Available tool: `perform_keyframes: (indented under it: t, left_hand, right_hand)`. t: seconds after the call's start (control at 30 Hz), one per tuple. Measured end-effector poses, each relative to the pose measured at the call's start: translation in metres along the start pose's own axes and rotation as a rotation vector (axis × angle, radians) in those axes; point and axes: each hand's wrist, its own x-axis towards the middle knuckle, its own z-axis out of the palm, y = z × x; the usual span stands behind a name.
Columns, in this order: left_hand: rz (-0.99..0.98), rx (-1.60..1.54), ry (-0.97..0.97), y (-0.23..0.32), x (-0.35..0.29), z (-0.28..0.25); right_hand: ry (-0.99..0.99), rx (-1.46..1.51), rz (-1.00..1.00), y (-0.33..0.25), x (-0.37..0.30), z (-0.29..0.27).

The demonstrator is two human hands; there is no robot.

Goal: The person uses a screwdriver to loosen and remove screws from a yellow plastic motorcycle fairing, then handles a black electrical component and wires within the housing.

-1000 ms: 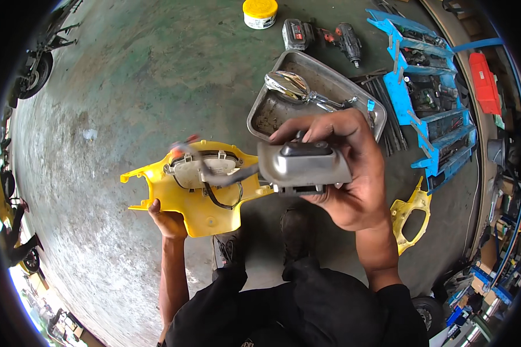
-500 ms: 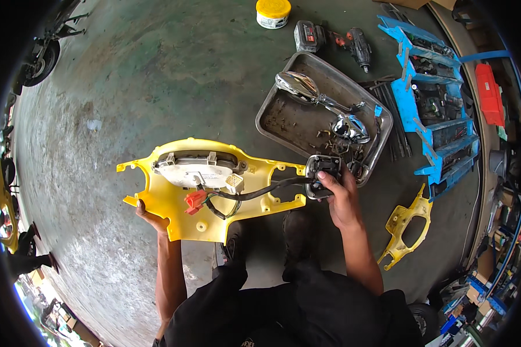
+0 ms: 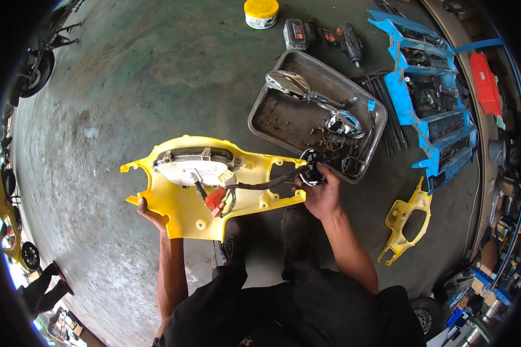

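A yellow motorcycle handlebar cover is held up, its hollow inner side facing me. At its left end my left hand grips the lower edge, thumb on top. Inside the cover sits a white-backed instrument cluster. A black wiring harness with a red connector runs across to the cover's right end. There my right hand closes around a black handlebar switch housing with a shiny rim. My right fingers are partly hidden behind it.
Beyond my right hand, a metal tray holds two chrome mirrors and loose screws. A cordless impact wrench, yellow-lidded tub and blue cantilever toolbox stand farther off. Another yellow cover piece lies on the right floor.
My right hand has turned the switch housing and shifted it slightly left. The red connector has swung right and the harness has bent. My left hand keeps its grip on the cover.
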Motion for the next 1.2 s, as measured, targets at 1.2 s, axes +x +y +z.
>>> perform_keyframes:
  t: [1.2]
  left_hand:
    - [0.06,0.018,0.03,-0.003,-0.015,0.035]
  right_hand:
    - [-0.136,-0.202,0.132,0.002,-0.011,0.023]
